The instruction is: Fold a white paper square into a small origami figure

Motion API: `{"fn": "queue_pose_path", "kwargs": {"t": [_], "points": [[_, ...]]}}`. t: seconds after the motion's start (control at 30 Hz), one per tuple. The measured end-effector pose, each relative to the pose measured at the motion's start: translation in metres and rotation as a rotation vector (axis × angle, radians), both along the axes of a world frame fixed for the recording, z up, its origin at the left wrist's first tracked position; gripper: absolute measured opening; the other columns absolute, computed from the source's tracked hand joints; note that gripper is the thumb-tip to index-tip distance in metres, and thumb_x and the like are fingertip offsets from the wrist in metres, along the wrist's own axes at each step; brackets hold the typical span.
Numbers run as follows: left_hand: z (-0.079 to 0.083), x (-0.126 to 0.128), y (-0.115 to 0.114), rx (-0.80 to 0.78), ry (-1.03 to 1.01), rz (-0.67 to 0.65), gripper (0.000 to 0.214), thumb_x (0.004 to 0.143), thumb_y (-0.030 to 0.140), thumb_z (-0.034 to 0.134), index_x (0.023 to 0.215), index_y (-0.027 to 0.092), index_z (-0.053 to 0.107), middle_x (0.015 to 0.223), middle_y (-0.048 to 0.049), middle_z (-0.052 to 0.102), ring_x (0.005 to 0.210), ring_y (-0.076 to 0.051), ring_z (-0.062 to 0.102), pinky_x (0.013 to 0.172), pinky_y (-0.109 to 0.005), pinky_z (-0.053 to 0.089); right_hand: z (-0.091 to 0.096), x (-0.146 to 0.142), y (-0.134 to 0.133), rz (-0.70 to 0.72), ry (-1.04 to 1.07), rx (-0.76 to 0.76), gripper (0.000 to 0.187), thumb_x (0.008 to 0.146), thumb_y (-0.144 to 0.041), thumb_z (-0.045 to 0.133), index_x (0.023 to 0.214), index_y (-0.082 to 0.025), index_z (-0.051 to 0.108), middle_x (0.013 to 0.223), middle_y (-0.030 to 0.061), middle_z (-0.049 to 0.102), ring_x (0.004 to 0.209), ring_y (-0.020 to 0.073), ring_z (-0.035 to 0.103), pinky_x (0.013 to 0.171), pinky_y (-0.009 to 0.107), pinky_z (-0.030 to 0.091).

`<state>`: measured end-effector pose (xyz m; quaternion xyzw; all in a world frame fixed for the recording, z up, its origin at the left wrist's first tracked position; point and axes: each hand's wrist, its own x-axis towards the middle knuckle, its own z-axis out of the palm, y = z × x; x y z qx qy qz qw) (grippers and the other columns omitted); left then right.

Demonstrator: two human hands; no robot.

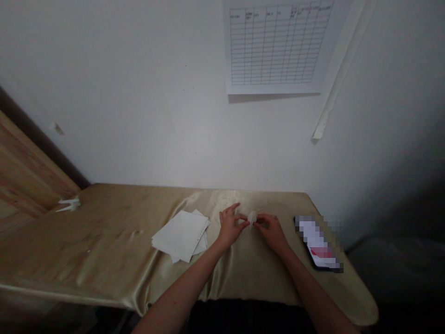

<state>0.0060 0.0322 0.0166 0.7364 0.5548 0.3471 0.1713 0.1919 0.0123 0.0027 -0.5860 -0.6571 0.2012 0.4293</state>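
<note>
Between my two hands is a small whitish, translucent-looking piece [252, 217], too small and blurred to tell whether it is paper or tape. My left hand [229, 227] pinches its left side between thumb and forefinger, with the other fingers spread away. On its right side, the thumb and fingertips of my right hand [271, 230] are closed in a pinch. Both hands are held just over the gold cloth. To the left of my left hand lies a loose stack of white paper sheets [181, 234], its edges uneven.
A phone [316, 246] with a pixelated screen lies to the right on the gold-covered table [114, 241]. Small white scraps [69, 204] are at the far left. Behind stands a white wall with a printed table sheet [274, 51]; wooden boards [31, 167] lean at left.
</note>
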Motion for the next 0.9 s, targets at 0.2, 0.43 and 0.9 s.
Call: {"fn": "queue_pose_path", "kwargs": {"t": [0.2, 0.43, 0.9], "points": [[-0.0043, 0.0002, -0.0011, 0.09, -0.03, -0.021, 0.013, 0.078, 0.036, 0.078, 0.091, 0.033, 0.078, 0.143, -0.0015, 0.051, 0.132, -0.027, 0.044, 0.112, -0.05, 0.031, 0.0002, 0.005, 0.0032, -0.027, 0.049, -0.006, 0.026, 0.079, -0.045, 0.064, 0.085, -0.021, 0.07, 0.09, 0.0067, 0.072, 0.093, 0.0243, 0.062, 0.09, 0.04, 0.044], [-0.0039, 0.0006, -0.0012, 0.071, -0.013, -0.014, 0.007, 0.078, 0.031, 0.077, 0.085, 0.029, 0.078, 0.142, -0.0022, 0.054, 0.13, -0.028, 0.046, 0.112, -0.052, 0.031, -0.0028, 0.0003, 0.0009, 0.015, 0.04, 0.028, 0.021, 0.078, -0.042, 0.068, 0.085, -0.024, 0.075, 0.1, 0.007, 0.071, 0.102, 0.0242, 0.06, 0.098, 0.042, 0.042], [-0.0052, 0.0001, -0.0021, 0.058, 0.044, -0.054, 0.018, 0.078, 0.037, 0.078, 0.096, 0.033, 0.078, 0.144, -0.0036, 0.052, 0.132, -0.03, 0.043, 0.114, -0.058, 0.025, 0.0003, -0.0003, -0.0011, 0.015, 0.056, 0.032, 0.015, 0.078, -0.037, 0.069, 0.085, -0.026, 0.076, 0.108, 0.0072, 0.071, 0.115, 0.0261, 0.057, 0.107, 0.047, 0.037]]}}
